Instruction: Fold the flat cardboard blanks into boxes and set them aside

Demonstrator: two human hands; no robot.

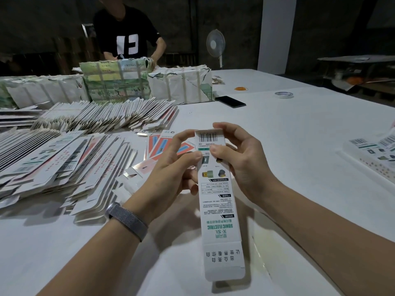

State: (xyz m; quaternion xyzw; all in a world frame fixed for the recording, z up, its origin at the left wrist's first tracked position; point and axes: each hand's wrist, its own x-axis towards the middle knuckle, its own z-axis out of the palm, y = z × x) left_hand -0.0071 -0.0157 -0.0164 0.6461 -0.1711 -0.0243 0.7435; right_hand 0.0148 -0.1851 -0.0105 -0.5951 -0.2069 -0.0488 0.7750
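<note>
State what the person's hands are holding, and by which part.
Both hands, left hand and right hand, grip one long printed carton at its far, barcode end, fingertips on that end's flap.

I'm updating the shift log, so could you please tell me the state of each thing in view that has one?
Box: held in both hands, far end closed, near flap open.
Left hand: gripping the box.
Right hand: gripping the box.
Flat blanks: unfolded, fanned in piles.
Bundles: strapped, wrapping torn.
Phone: screen dark.
Tape roll: lying flat.
Fan: upright; running or not, unclear.
</note>
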